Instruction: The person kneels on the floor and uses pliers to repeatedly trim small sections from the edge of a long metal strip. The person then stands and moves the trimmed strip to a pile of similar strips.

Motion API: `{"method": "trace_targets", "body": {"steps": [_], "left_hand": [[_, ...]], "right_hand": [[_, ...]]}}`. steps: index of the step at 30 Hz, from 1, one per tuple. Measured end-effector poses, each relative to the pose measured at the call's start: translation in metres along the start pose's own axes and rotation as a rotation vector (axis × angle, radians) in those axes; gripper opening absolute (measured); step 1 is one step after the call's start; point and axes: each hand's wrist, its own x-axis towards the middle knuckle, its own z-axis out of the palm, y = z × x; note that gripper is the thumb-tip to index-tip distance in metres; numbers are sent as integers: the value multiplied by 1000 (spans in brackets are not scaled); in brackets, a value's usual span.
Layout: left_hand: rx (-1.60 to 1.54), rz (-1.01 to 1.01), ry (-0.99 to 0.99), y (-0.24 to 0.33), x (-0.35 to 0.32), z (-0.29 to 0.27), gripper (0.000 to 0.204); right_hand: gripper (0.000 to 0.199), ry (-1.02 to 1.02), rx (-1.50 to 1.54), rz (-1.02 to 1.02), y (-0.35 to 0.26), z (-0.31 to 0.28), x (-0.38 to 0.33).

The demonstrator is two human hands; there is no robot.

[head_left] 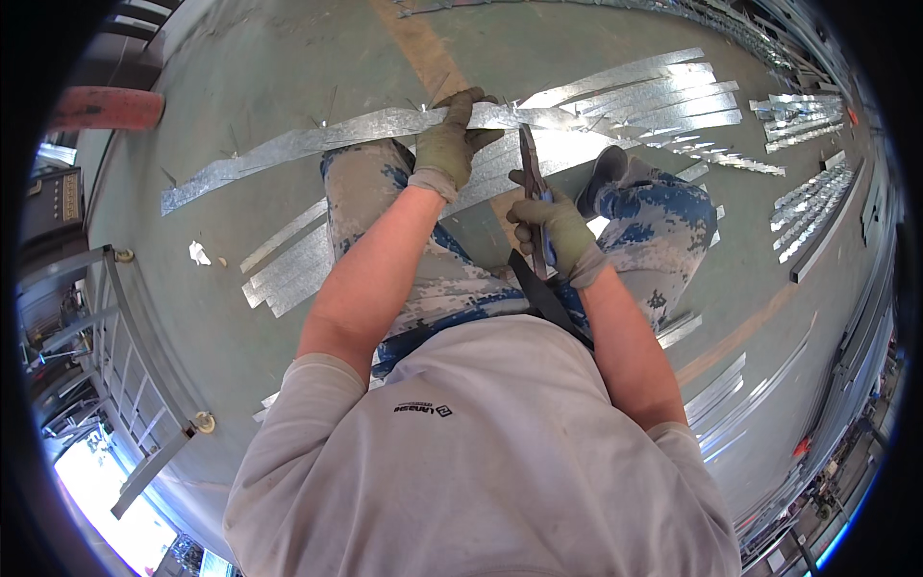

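A long galvanised metal strip (279, 146) with thin upright pins along it stretches across in front of me, over my knee. My left hand (448, 144), in a grey-green work glove, is closed around the strip near its middle. In my gloved right hand (556, 229) is a plier-like hand tool (531, 159) with long dark jaws and some blue on its handle. Its tip points away from me and reaches the strip's near edge; whether it bites on the metal I cannot tell.
Loose flat metal strips (663, 96) lie beyond the held one, and more strips (288, 274) lie by my left leg. Pinned strips (812, 207) are stacked at the far right. A wheeled metal frame (135, 356) and a red cylinder (111, 108) stand at the left.
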Motion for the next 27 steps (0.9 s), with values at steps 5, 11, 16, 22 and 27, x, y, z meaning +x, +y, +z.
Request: {"method": "trace_targets", "body": {"steps": [5,11,16,22,27], "left_hand": [[-216,-150,54,9,0,4,35],[-21,-29,11,-2,0,-5,30],[129,31,-27,-11,7,-8,32],[-80,-59,95,-22,26,7,29],[-436,-217,257,-12,37,20,23]], "right_hand": [[70,181,-193,3,6,13,5],[68,340,-485,26,11,27,15],[58,503,-1187,-121,12,21,29],[57,581,-1480,-39,-11,50,11],[50,862,-1693,-10,-24,78,8]]}}
